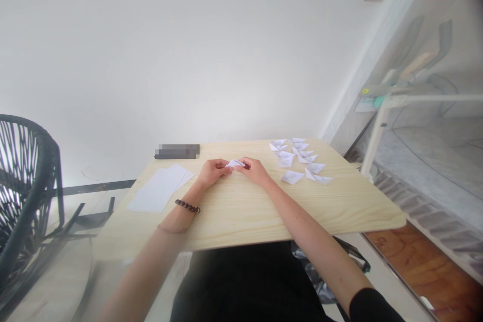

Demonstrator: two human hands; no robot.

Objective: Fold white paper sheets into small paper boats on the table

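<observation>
A small folded white paper (235, 163) is held between both hands above the middle of the wooden table (241, 216). My left hand (213, 171) pinches its left end, with a dark bead bracelet on that wrist. At the right end, the fingers of my right hand (254, 169) are closed on the same paper. Several folded white paper boats (292, 176) stand in rough rows on the right part of the table. Flat white sheets (160, 188) lie at the left, partly overlapping.
A dark object, partly pixelated (177, 152), lies at the table's back left edge. A woven chair (33, 186) stands at the far left. The white wall (211, 60) rises behind the table. White metal framing (377, 133) is at the right.
</observation>
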